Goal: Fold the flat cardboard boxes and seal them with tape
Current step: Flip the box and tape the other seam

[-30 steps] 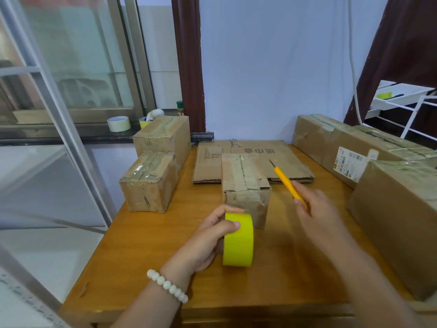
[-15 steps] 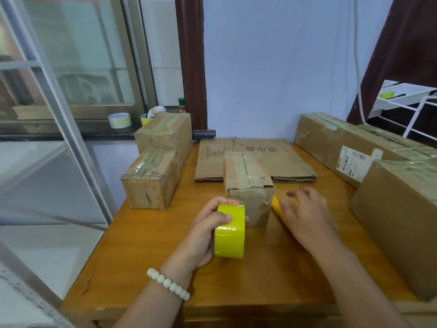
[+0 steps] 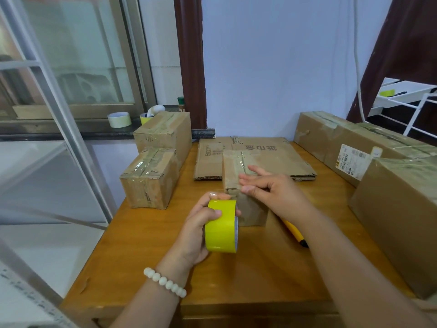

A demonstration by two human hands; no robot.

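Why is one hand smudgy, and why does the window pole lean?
Head view: the right hand is motion-blurred, while the left hand gripping the yellow tape roll looks sharp; same view, the wide-angle lens probably tilts the metal frame near the edge.

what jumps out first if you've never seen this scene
The bright yellow tape roll, gripped by the left hand over the near middle of the table, catches the eye first. Just behind it the right hand is at a small taped box, and a yellow cutter lies on the table under that wrist.
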